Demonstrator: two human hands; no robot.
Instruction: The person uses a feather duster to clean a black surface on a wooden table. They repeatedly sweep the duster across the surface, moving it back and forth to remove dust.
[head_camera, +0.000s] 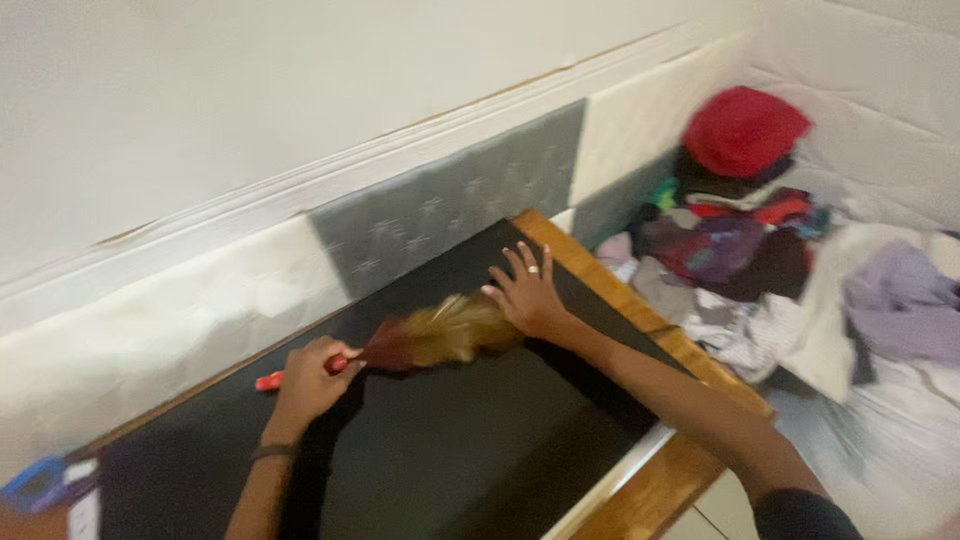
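A feather duster (435, 335) with brown and yellow feathers and a red handle lies across a black tabletop (450, 450). My left hand (312, 375) is closed around the red handle near the wall side. Fingers spread and flat, my right hand (527, 292) rests on the black surface at the feathered end, touching the feathers. It wears a ring; a dark band circles my left wrist.
The table has a wooden rim (660, 480) and stands against a white and grey padded wall (450, 200). A pile of mixed clothes (740, 250) topped by a red hat (745, 130) lies to the right. A blue object (40, 485) sits at the far left.
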